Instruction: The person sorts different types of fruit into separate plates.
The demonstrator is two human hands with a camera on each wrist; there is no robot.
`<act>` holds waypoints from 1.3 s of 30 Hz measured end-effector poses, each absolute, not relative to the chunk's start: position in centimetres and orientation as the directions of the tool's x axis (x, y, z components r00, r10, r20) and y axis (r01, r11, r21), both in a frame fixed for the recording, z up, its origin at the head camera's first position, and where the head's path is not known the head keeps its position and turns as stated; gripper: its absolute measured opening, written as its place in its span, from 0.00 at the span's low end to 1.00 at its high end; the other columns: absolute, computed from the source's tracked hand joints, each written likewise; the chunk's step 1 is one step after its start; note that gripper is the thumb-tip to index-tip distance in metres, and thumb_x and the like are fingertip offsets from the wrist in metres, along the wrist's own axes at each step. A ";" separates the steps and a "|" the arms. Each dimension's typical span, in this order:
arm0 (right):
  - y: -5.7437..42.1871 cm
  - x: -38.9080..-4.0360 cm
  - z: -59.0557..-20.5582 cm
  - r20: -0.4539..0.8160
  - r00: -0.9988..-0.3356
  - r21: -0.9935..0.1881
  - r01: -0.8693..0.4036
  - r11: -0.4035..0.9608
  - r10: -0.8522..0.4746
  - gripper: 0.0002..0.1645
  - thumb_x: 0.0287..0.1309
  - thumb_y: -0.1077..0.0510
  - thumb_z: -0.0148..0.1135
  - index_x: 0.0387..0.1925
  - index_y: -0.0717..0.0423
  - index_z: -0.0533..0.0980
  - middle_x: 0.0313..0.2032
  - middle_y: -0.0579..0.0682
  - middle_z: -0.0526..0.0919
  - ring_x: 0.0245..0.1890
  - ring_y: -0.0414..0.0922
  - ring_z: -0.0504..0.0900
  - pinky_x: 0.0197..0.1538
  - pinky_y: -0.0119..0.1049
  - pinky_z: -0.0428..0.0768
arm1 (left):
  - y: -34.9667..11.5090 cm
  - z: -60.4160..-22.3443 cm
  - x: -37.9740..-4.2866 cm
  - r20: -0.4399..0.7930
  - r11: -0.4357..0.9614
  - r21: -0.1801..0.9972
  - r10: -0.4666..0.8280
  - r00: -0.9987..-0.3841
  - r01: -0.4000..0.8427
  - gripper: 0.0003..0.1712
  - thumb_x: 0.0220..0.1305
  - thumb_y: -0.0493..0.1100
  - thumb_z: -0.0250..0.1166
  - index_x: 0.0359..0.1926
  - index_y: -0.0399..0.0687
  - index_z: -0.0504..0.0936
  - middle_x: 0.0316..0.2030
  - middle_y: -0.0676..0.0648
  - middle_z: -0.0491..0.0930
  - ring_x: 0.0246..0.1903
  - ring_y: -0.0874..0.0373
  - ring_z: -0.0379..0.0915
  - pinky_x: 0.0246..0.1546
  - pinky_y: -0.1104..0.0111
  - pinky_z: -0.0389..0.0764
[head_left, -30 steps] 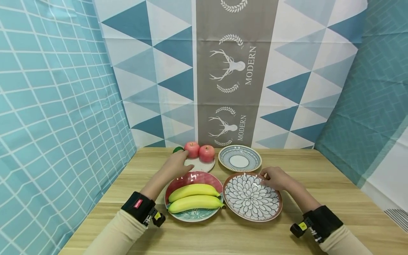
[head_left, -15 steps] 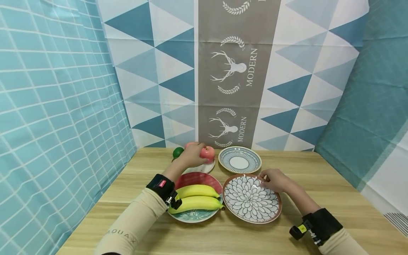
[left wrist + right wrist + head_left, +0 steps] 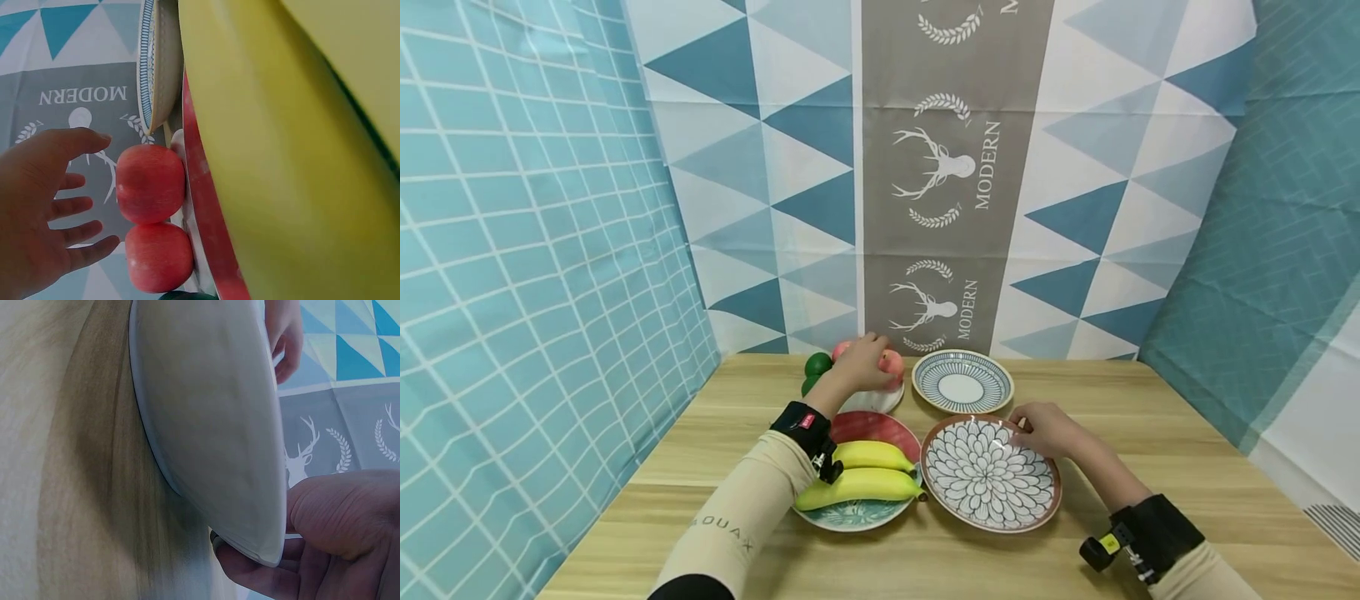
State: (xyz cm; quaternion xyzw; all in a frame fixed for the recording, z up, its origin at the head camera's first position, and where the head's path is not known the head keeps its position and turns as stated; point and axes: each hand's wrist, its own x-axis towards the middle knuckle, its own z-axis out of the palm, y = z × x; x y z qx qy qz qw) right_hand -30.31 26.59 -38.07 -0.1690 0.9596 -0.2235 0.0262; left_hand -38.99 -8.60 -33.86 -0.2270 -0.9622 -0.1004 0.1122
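Note:
My left hand point(image 3: 861, 367) reaches over the red apples at the back; the left wrist view shows its thumb and fingers spread apart, beside the upper apple point(image 3: 150, 183) and the lower apple point(image 3: 159, 257). Those apples lie on a small white plate point(image 3: 880, 403). My right hand point(image 3: 1048, 432) grips the far right rim of the brown-edged petal plate point(image 3: 988, 479), thumb over the edge and fingers curled beneath, as the right wrist view shows. Left of it, two bananas point(image 3: 859, 488) lie in a red and green plate point(image 3: 865, 425), partly hidden by my left wrist.
A blue-lined plate point(image 3: 962, 387) stands at the back, right of the apples. Green limes point(image 3: 817, 364) sit at the left of the small white plate. The wooden table point(image 3: 1180, 433) ends at a patterned cloth backdrop point(image 3: 936, 208), with a blue checked cloth point(image 3: 550, 250) on the left.
My left hand has moved right and forward, from beside the limes to over the apples, its forearm now crossing the banana plate. The right hand keeps its hold on the petal plate.

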 end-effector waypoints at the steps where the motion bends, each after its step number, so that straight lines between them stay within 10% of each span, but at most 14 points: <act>1: 26.6 -30.3 -38.1 0.023 -0.941 -0.440 -0.313 0.842 -0.337 0.06 0.65 0.63 0.73 0.43 0.60 0.84 0.29 0.47 0.81 0.29 0.43 0.78 0.31 0.37 0.80 | -8.5 -33.8 -39.1 0.263 0.877 0.136 0.416 -0.870 0.461 0.31 0.65 0.51 0.73 0.61 0.38 0.78 0.56 0.37 0.76 0.56 0.41 0.75 0.58 0.50 0.78; 39: 26.6 -31.2 -38.3 -0.020 -0.953 -0.441 -0.264 0.858 -0.303 0.06 0.66 0.61 0.73 0.41 0.58 0.83 0.32 0.49 0.81 0.33 0.45 0.78 0.34 0.38 0.79 | -6.8 -33.0 -44.0 0.089 0.910 0.059 0.404 -0.910 0.410 0.48 0.58 0.51 0.72 0.78 0.44 0.68 0.75 0.38 0.67 0.75 0.37 0.60 0.74 0.48 0.65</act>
